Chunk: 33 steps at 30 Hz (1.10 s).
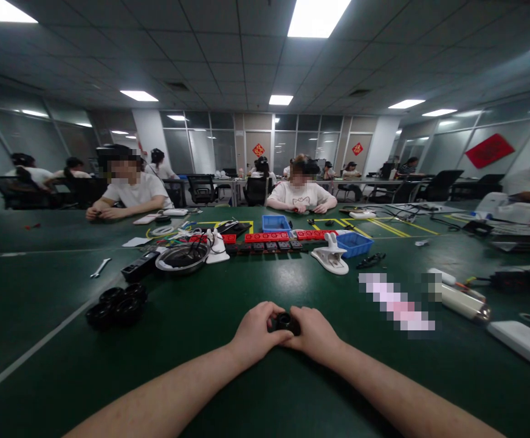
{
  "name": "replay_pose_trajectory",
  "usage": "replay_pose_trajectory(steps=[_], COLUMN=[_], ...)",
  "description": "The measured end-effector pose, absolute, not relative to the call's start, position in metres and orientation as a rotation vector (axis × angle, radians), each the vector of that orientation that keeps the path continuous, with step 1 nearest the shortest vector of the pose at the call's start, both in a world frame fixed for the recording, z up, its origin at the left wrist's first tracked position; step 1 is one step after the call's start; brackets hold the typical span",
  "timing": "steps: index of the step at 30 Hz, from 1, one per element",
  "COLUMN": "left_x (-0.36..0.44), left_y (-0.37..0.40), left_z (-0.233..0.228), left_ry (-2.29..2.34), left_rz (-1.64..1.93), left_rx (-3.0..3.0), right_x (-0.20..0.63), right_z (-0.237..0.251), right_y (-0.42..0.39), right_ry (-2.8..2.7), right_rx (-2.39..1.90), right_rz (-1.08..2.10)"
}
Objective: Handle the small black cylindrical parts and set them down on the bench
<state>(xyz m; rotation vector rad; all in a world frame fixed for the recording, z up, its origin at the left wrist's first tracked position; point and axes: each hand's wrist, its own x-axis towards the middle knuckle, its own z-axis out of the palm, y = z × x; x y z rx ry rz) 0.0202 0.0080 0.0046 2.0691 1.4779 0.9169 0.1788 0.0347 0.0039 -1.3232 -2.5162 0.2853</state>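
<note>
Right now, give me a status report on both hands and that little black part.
Left hand and right hand both closed on small black ring part, just above green table. Nothing between them. Pile of black rings off left.

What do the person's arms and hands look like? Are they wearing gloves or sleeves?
No gloves: the left hand and the right hand are bare. Both forearms are bare too, with no sleeves in view. No watch, ring or bracelet shows.

mount: just one cam, strapped on my head
facing: forward and a bit down, across the green table (pixel 256 395) toward the far edge and room beyond
distance: close over the near edge, my forearms fill the bottom
shared: nothing, single view
</note>
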Motion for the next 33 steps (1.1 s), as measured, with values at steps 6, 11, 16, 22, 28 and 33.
replay_pose_trajectory(steps=[6,11,16,22,28,33], left_x=[0.016,0.010,0.011,0.018,0.017,0.012], left_y=[0.010,0.010,0.009,0.007,0.009,0.009], left_z=[0.009,0.013,0.013,0.004,0.006,0.014], left_ry=[1.349,1.178,1.209,1.364,1.396,1.245], left_rz=[0.881,0.869,0.875,0.909,0.948,0.869], left_rx=[2.177,2.241,2.207,2.076,2.047,2.210], right_x=[0.184,0.199,0.199,0.188,0.175,0.186], right_z=[0.011,0.019,0.017,0.007,0.004,0.011], right_y=[0.038,0.050,0.053,0.044,0.033,0.038], right_ry=[-2.561,-2.637,-2.559,-2.524,-2.537,-2.574], right_rx=[-1.121,-0.795,-0.895,-1.184,-1.325,-1.120], right_rz=[0.315,0.852,0.915,0.621,0.147,0.377])
